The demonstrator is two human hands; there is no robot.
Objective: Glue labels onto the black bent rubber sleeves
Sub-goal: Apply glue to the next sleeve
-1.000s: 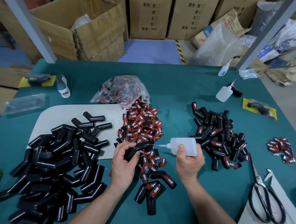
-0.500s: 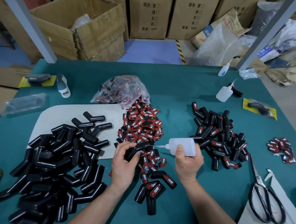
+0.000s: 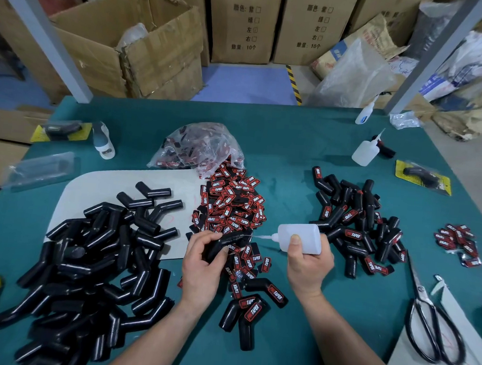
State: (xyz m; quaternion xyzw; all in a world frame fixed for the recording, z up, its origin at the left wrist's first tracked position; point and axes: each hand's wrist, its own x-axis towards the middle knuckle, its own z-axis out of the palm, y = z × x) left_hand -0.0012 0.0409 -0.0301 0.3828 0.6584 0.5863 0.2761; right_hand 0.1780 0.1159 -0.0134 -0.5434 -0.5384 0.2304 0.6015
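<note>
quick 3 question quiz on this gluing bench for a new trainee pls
1. Multiple choice: what does the right hand hold? A. utility knife B. glue bottle C. bag of labels
2. True or false: the scissors lie untouched on the right side of the table.
3. Fill in: the bottle's nozzle points at the bent sleeve gripped by the ___ hand.

Key: 1 B; 2 true; 3 left hand.
</note>
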